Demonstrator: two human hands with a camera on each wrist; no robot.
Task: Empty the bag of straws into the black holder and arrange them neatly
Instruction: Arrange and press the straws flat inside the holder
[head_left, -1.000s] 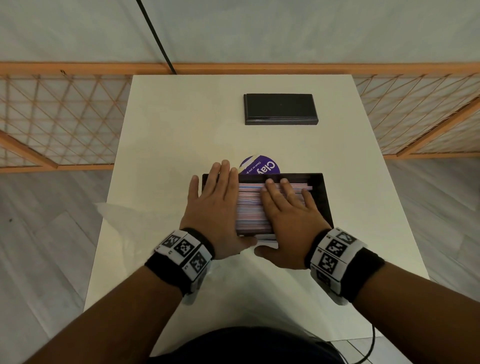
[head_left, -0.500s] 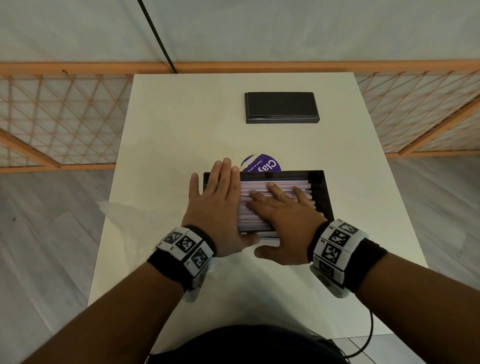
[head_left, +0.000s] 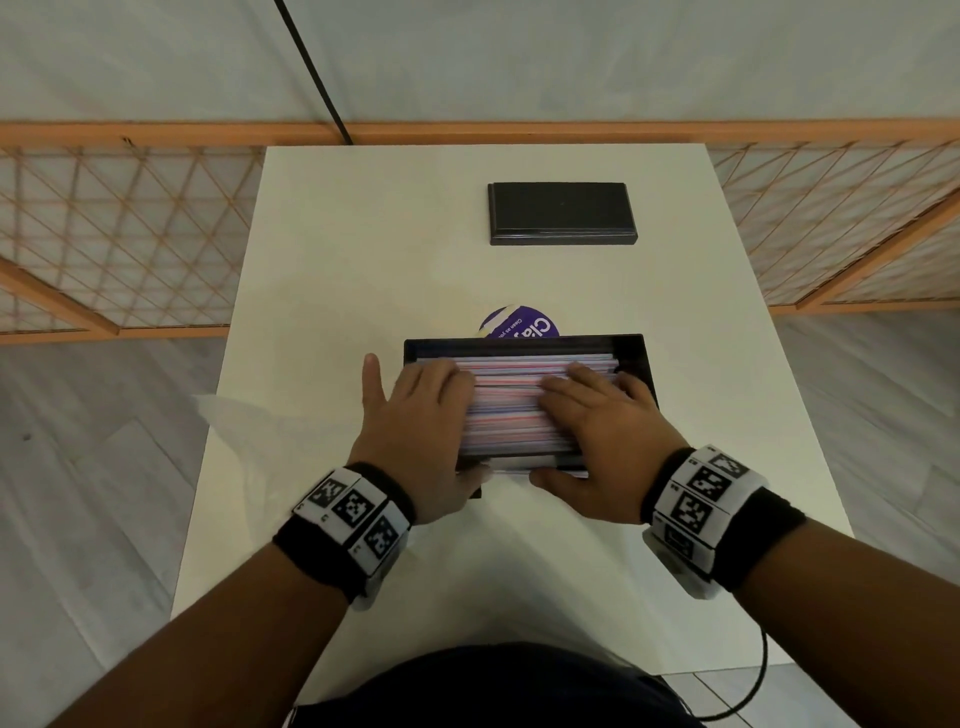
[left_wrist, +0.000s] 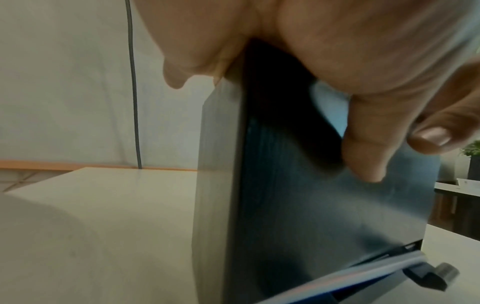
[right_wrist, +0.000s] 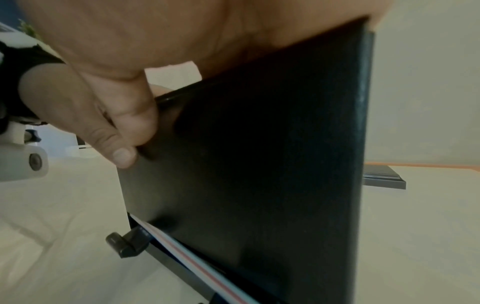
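The black holder (head_left: 638, 364) stands mid-table, filled with pink, blue and white straws (head_left: 511, 410) lying left to right. My left hand (head_left: 431, 415) covers the holder's left end, fingers bent down onto the straws' left ends and little finger spread outside the wall. My right hand (head_left: 582, 421) lies flat on the straws' right part. Both thumbs rest against the front wall. The left wrist view shows the holder's front (left_wrist: 298, 205) with a straw (left_wrist: 350, 275) in the bottom slot. That slot's straw (right_wrist: 197, 265) also shows below the dark front (right_wrist: 259, 144) in the right wrist view.
The holder's flat black lid (head_left: 561, 213) lies near the table's far edge. A round purple label (head_left: 519, 322) peeks out behind the holder. The clear plastic bag (head_left: 244, 431) hangs over the left table edge. An orange lattice fence (head_left: 130, 234) borders the table's far side.
My right hand has slid rightward over the straws. My left hand's fingers have pulled back from the holder's far left corner and bent onto the straws' left ends.
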